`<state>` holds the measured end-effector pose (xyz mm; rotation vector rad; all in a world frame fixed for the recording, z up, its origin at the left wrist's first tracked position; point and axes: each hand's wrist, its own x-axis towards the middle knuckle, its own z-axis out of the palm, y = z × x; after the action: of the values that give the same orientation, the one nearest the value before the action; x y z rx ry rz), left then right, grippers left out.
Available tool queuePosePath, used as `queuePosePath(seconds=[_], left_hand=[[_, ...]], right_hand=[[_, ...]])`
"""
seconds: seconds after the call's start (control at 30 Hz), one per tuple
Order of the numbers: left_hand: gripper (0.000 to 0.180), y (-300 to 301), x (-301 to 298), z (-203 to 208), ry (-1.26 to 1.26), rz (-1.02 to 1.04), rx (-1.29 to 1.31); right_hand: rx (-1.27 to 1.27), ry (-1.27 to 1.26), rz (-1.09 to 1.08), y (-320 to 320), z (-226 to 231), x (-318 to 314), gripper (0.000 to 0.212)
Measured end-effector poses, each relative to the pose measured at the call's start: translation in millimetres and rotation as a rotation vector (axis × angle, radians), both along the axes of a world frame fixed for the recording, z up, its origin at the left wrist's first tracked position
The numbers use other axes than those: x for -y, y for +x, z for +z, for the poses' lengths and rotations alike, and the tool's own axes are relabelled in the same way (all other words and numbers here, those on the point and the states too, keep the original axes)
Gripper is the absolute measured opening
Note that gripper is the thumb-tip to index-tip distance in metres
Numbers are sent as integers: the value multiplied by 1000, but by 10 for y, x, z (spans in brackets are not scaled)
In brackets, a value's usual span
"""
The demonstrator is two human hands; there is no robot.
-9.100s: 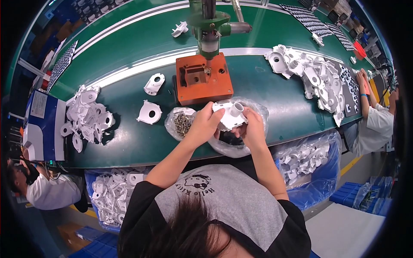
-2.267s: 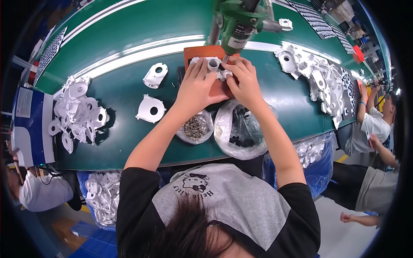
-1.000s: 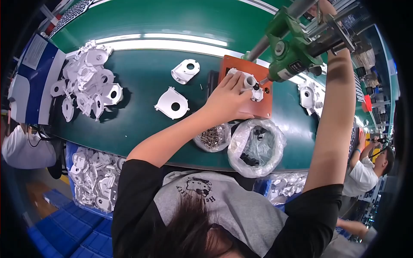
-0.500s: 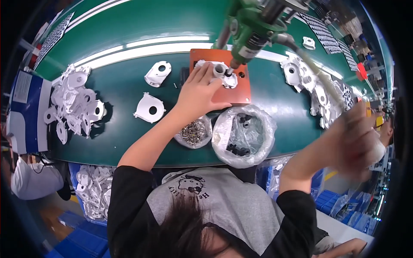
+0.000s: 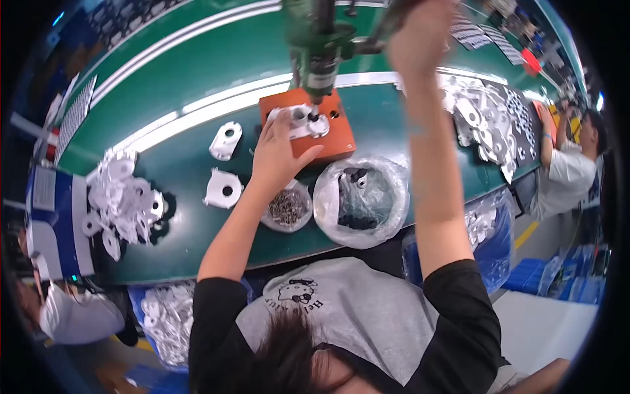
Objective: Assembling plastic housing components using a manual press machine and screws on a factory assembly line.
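A white plastic housing (image 5: 298, 130) lies on the orange fixture block (image 5: 338, 142), under the green lever press (image 5: 321, 72). The press tip meets a small black piece (image 5: 314, 118) on the housing. My left hand (image 5: 274, 154) rests on the housing's left end, fingers stretched and thumb spread out over the block's front. My right hand (image 5: 423, 43) is raised at the upper right, blurred, closed around the dark press lever (image 5: 387, 26); its fingertips are hidden.
Two white housings (image 5: 224, 188) lie left of the block. In front stand a bag of small screws (image 5: 287, 207) and a plastic-lined bowl (image 5: 397, 210) of black parts. White parts are heaped at left (image 5: 121, 197) and right (image 5: 482, 125). Another person (image 5: 567, 157) sits far right.
My right hand has swung from low right up and inward with the lever. My left thumb and fingers have loosened from around the housing. The whole view has turned somewhat.
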<state>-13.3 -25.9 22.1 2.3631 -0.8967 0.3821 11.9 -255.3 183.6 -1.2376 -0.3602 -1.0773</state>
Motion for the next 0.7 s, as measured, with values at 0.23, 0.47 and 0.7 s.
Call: queuePosePath(seconds=[0.23,0.47,0.7], left_hand=[[65,48,-61,-44,0,-33,53],[39,131,-134,86,-392,-157,-312],[19,127,-264,322,-468,-69,-404]], right_hand=[[-229,312,385,-321,-294,-295,21],[-827,-823,-1068,-671,-1982,994,50],[-1067,-984,-1137,-702,-2335,1264,58]])
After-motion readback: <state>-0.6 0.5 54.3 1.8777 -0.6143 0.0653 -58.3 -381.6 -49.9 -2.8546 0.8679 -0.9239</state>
